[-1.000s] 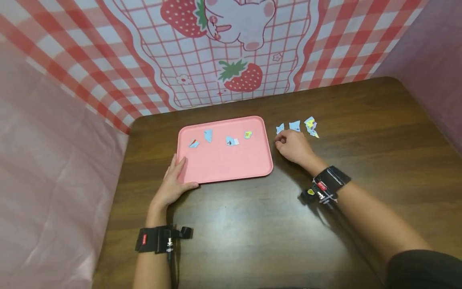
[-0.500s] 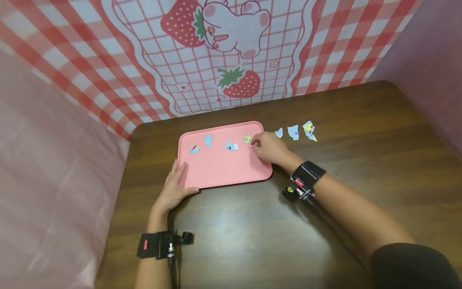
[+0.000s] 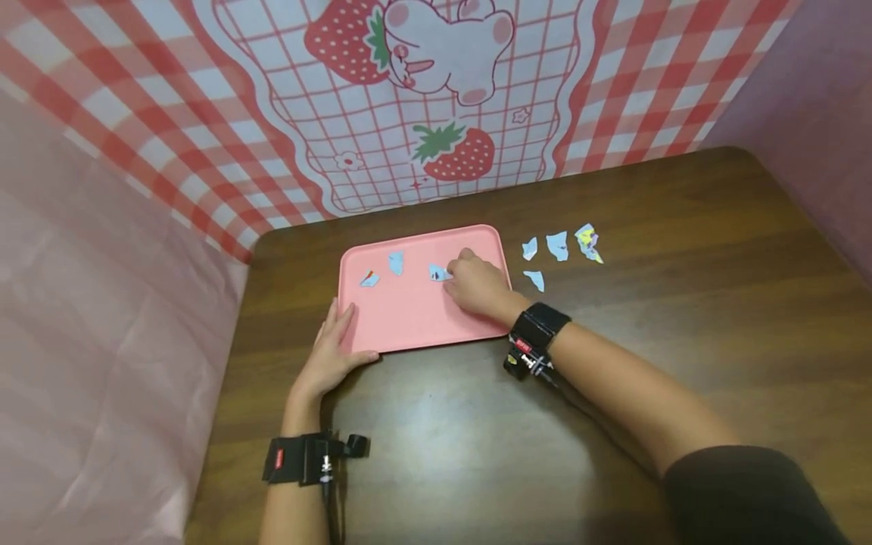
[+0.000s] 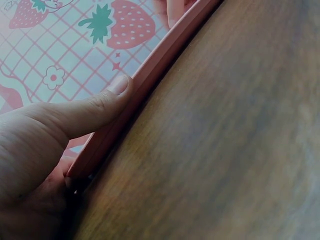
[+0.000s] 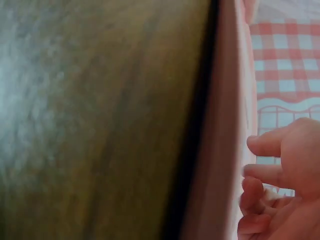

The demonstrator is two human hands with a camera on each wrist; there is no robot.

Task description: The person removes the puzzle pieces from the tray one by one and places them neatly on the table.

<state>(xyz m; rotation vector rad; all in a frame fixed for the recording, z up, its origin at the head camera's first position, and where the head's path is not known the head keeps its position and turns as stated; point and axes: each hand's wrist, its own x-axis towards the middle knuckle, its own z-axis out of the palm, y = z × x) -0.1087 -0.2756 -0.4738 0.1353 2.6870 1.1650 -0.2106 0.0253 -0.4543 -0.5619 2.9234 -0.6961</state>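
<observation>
A pink tray (image 3: 409,322) lies on the wooden table. My left hand (image 3: 330,356) holds its near left corner, thumb (image 4: 107,102) along the front rim and fingers over the left side. In the tray are torn paper scraps: a light-blue scrap with a red-orange stripe (image 3: 369,279), a plain blue scrap (image 3: 396,263) and a blue scrap with a dark mark (image 3: 437,273). Over the tray's right part, my right hand (image 3: 477,284) has its fingers bent down, beside the dark-marked scrap. What lies under the fingertips is hidden. In the right wrist view the fingers (image 5: 265,144) stand apart.
Right of the tray on the table lie a small blue scrap (image 3: 529,248), a larger blue scrap (image 3: 557,246), a yellow-patterned scrap (image 3: 589,242) and a curved blue scrap (image 3: 534,280). A red-checked strawberry cloth (image 3: 381,151) hangs behind the table.
My right hand has moved left from the table scraps to over the tray, uncovering the curved blue scrap. The tray's yellow-green scrap is now out of sight. My left hand stays on the corner.
</observation>
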